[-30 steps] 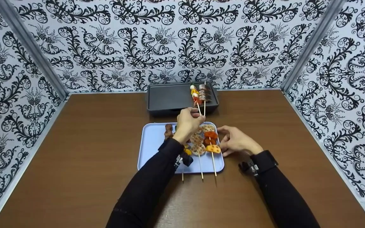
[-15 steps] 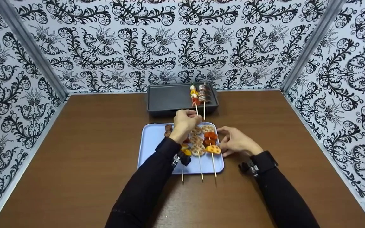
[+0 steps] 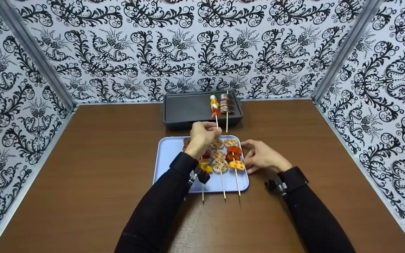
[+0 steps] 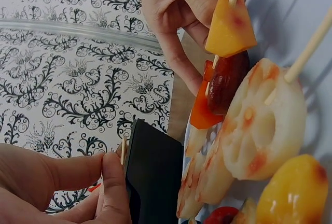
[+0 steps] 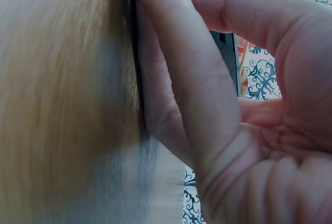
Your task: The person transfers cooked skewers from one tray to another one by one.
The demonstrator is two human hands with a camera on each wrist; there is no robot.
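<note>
My left hand (image 3: 203,136) pinches the bare stick end of a skewer (image 3: 215,106) threaded with white, yellow and red pieces. That skewer's food end is over the dark grill pan (image 3: 188,107), beside a skewer of grey-brown rolled pieces (image 3: 226,103). My right hand (image 3: 264,155) grips the right edge of the pale blue tray (image 3: 164,158). On the tray lie a lotus root skewer (image 3: 219,165), a skewer with orange, dark and yellow pieces (image 3: 236,165), and others partly hidden by my left arm. In the left wrist view, thumb and fingers (image 4: 111,175) meet on the stick.
The grill pan stands at the back of the brown table (image 3: 111,147), against the patterned wall (image 3: 174,45). Several stick ends (image 3: 224,196) jut over the tray's front rim. Patterned side walls (image 3: 381,88) close in the table on both sides.
My left hand has shifted left and slightly back toward me, and the white, yellow and red skewer has moved left, away from its neighbour. My right hand and the tray have stayed put.
</note>
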